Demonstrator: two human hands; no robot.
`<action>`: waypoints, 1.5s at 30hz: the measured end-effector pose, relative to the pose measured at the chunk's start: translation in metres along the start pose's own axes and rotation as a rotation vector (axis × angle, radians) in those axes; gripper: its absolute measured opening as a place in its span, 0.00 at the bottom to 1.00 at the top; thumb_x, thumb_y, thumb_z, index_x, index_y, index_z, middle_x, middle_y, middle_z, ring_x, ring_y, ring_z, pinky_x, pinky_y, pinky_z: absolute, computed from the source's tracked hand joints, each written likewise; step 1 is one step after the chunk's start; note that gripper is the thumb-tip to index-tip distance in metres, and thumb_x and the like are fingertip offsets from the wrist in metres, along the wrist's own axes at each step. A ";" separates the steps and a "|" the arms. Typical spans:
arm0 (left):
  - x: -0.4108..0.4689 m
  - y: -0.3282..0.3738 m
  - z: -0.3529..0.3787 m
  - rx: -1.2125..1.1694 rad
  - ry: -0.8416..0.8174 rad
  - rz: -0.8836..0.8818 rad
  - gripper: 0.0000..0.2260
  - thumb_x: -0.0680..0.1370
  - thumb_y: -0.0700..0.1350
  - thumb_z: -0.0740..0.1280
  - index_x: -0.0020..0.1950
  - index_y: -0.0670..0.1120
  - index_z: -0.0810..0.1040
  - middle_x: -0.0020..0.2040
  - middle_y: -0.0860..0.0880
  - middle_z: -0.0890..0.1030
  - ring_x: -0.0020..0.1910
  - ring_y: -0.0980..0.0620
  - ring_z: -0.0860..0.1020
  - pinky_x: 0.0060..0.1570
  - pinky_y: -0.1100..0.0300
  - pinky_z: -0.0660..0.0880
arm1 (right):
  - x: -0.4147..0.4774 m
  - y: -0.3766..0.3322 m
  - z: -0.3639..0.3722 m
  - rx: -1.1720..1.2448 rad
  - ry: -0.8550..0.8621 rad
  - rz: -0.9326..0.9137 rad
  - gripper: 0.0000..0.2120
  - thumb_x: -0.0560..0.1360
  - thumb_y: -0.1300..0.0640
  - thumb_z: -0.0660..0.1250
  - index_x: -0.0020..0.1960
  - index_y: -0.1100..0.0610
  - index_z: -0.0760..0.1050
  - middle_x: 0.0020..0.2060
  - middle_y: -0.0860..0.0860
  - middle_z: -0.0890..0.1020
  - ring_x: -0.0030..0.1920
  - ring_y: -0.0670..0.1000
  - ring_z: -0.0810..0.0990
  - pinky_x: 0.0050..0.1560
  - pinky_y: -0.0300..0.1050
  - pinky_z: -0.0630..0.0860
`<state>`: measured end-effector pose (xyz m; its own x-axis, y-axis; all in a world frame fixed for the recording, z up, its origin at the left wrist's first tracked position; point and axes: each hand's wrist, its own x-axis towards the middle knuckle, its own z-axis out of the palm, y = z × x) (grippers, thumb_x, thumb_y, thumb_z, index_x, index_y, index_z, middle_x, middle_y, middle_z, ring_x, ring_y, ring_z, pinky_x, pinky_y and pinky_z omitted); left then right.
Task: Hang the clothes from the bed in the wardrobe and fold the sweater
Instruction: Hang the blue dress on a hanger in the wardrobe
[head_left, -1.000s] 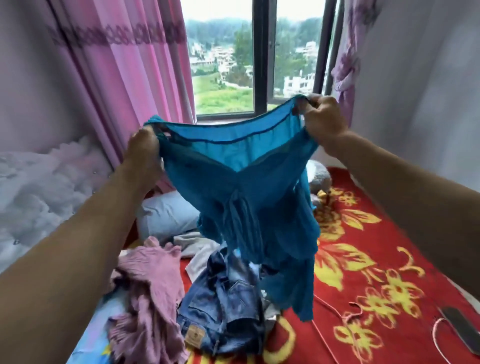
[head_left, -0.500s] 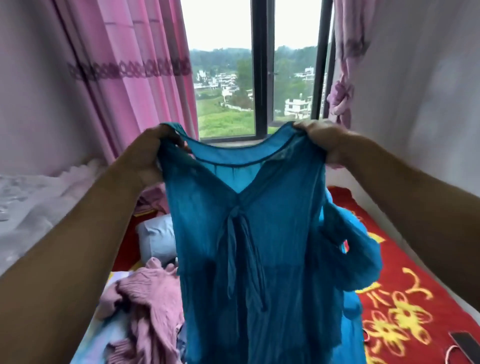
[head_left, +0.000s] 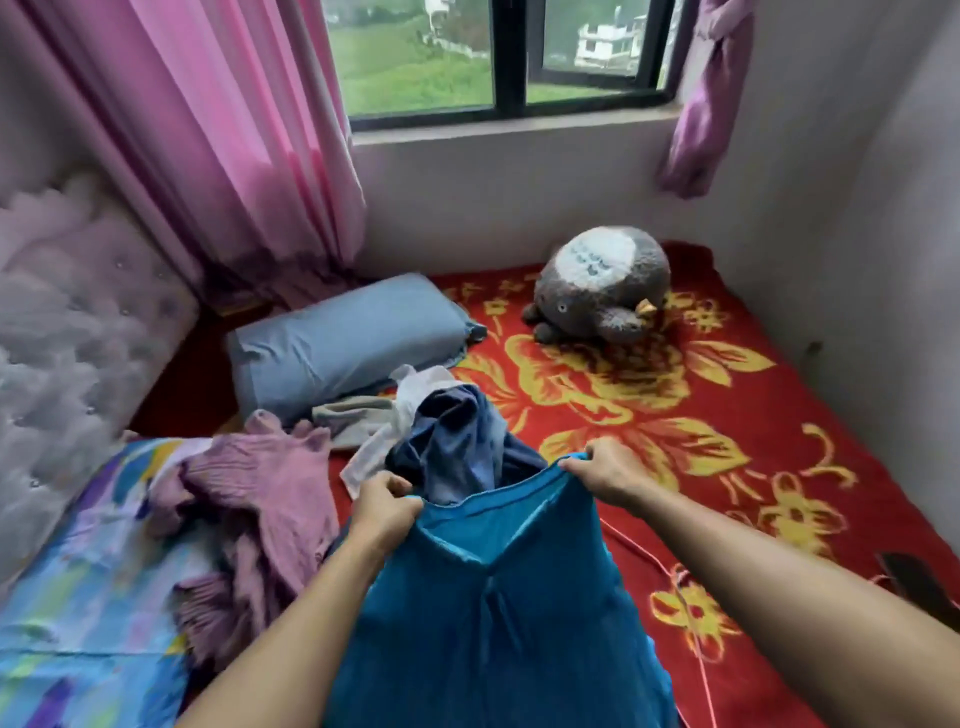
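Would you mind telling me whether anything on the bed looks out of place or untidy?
Nothing looks damaged or spilled. The pink sweater lies crumpled at the left, beside a heap of denim and white clothes. The grey plush toy seems tipped over. The left hand and right hand grip the blue top.

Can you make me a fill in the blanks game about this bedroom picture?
1. The blue top is held by ____ hands, the left hand and the right hand.
2. The stuffed toy sits on a ____ blanket with yellow flowers.
3. The big curtain is ____.
4. The crumpled sweater lies on the top's ____ side.

Missing words: two; red; pink; left.
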<state>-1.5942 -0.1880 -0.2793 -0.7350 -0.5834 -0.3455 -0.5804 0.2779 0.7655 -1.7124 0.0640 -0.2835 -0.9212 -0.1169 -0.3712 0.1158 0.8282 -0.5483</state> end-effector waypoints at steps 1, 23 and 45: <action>0.009 -0.010 0.012 0.065 -0.007 -0.019 0.08 0.67 0.34 0.70 0.37 0.47 0.76 0.34 0.49 0.78 0.36 0.49 0.76 0.38 0.59 0.72 | 0.012 0.012 0.013 -0.020 -0.020 0.015 0.19 0.73 0.43 0.68 0.33 0.56 0.70 0.34 0.52 0.77 0.40 0.55 0.77 0.36 0.45 0.68; 0.132 -0.154 0.237 0.444 0.104 0.068 0.09 0.75 0.43 0.68 0.53 0.42 0.80 0.54 0.40 0.81 0.56 0.40 0.76 0.56 0.50 0.69 | 0.140 0.335 0.177 0.048 0.046 0.803 0.31 0.71 0.49 0.72 0.67 0.64 0.67 0.63 0.63 0.76 0.64 0.64 0.74 0.62 0.54 0.70; 0.179 -0.096 0.199 0.161 0.223 0.114 0.06 0.75 0.40 0.70 0.45 0.39 0.84 0.43 0.43 0.85 0.46 0.45 0.81 0.53 0.55 0.73 | 0.197 0.144 0.037 -0.071 0.394 -0.264 0.22 0.72 0.36 0.65 0.29 0.51 0.77 0.23 0.53 0.76 0.31 0.57 0.77 0.31 0.49 0.71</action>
<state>-1.7400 -0.1674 -0.5222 -0.7135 -0.6902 -0.1206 -0.5600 0.4583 0.6902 -1.8635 0.1397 -0.4629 -0.9879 -0.1234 0.0936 -0.1544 0.8352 -0.5279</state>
